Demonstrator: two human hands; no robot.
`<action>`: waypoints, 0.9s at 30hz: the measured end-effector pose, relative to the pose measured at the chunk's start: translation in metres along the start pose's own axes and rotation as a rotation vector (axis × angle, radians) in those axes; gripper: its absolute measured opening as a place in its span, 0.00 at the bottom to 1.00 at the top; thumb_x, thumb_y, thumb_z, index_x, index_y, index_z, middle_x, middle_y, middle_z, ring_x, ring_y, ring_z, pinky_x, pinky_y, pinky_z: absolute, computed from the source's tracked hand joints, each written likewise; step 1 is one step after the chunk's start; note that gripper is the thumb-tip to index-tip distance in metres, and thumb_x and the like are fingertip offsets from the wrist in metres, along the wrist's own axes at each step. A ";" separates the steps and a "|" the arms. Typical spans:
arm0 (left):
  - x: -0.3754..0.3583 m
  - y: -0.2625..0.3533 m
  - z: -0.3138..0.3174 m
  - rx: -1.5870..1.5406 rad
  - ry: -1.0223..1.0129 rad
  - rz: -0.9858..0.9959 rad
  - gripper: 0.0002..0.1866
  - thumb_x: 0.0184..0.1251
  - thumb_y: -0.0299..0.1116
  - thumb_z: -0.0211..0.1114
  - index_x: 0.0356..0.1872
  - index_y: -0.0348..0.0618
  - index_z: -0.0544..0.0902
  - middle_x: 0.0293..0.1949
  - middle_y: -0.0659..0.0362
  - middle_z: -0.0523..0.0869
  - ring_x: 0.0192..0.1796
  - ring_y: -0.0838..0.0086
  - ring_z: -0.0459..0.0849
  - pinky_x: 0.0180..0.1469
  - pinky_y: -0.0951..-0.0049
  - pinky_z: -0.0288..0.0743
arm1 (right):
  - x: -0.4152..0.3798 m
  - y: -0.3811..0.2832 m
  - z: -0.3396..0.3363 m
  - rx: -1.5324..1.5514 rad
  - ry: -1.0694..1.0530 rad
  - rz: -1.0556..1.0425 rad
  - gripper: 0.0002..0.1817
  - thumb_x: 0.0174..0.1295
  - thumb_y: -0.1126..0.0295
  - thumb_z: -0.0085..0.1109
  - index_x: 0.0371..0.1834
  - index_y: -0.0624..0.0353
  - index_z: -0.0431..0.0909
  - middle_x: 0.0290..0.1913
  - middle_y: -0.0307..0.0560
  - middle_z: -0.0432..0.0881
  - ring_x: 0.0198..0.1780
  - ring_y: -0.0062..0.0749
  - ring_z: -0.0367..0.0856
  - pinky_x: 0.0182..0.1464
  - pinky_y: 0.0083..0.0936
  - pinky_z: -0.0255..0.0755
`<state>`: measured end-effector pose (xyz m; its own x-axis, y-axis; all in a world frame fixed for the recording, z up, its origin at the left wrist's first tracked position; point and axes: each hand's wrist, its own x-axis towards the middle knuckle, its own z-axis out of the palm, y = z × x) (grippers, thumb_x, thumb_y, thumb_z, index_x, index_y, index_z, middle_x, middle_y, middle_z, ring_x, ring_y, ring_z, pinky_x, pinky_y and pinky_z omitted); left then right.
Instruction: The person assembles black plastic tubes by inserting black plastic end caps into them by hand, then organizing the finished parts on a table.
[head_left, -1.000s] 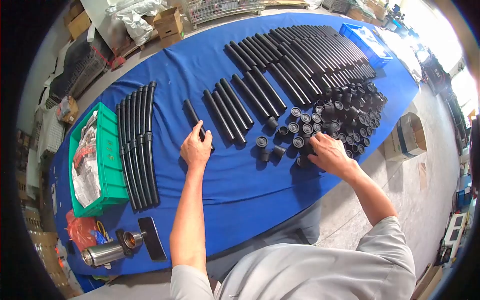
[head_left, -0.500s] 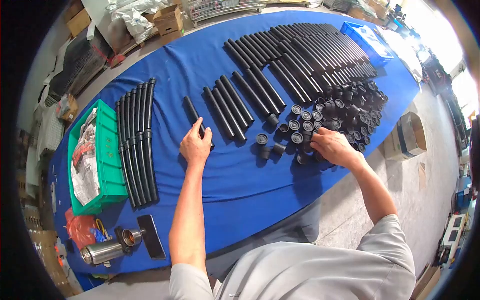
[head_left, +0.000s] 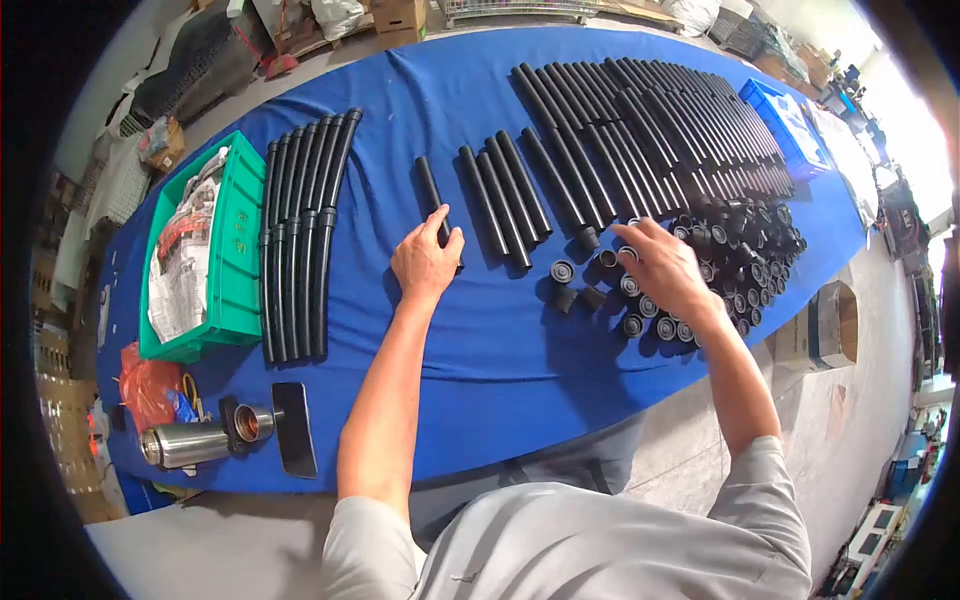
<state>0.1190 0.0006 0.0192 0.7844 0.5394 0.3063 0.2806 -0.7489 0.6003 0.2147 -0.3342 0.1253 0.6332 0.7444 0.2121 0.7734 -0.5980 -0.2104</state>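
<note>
My left hand (head_left: pixel 427 258) is closed round the lower part of a single black tube (head_left: pixel 428 182) lying on the blue cloth. Over the left edge of a heap of black caps (head_left: pixel 745 235) is my right hand (head_left: pixel 665 268), its fingers bent downward; whether a cap is between them is hidden. Several black tubes (head_left: pixel 493 200) lie side by side between my hands. A few loose caps (head_left: pixel 562 271) rest left of my right hand. Further left, joined black tubes (head_left: pixel 290 240) with collars at their middles lie in a row.
A green crate (head_left: pixel 238 240) with newspaper stands at the left. Near the front left edge are a steel flask (head_left: pixel 190 444), a phone (head_left: pixel 295 430) and a red plastic bag (head_left: pixel 150 385). A blue tray (head_left: pixel 785 128) sits at the back right, beyond many tubes (head_left: pixel 690 115).
The view has shifted, so the table's contents appear displaced. My right hand has moved toward the upper left part of the cap heap. My left hand stays on the same tube.
</note>
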 end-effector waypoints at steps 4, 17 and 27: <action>0.001 -0.014 0.011 0.000 0.114 0.089 0.23 0.63 0.45 0.70 0.59 0.55 0.89 0.28 0.55 0.88 0.32 0.60 0.89 0.38 0.58 0.81 | 0.033 -0.002 0.044 -0.040 -0.056 -0.029 0.19 0.66 0.67 0.67 0.59 0.55 0.81 0.49 0.51 0.80 0.53 0.50 0.83 0.52 0.42 0.80; 0.000 -0.012 0.009 -0.032 0.113 0.070 0.23 0.63 0.46 0.69 0.60 0.56 0.89 0.30 0.55 0.89 0.35 0.58 0.89 0.40 0.57 0.82 | 0.019 0.002 0.040 -0.026 -0.014 -0.106 0.11 0.60 0.70 0.70 0.45 0.55 0.84 0.46 0.46 0.81 0.53 0.46 0.80 0.58 0.43 0.74; 0.001 -0.013 0.011 -0.035 0.115 0.076 0.23 0.62 0.45 0.70 0.59 0.56 0.89 0.28 0.55 0.87 0.32 0.58 0.88 0.39 0.57 0.81 | 0.034 -0.029 0.041 -0.050 -0.240 -0.476 0.26 0.56 0.79 0.63 0.61 0.52 0.84 0.63 0.47 0.80 0.70 0.47 0.73 0.74 0.40 0.68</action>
<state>0.1222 0.0064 0.0036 0.7336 0.5239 0.4328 0.2019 -0.7761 0.5974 0.2126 -0.2794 0.0998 0.1917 0.9803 0.0472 0.9776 -0.1865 -0.0973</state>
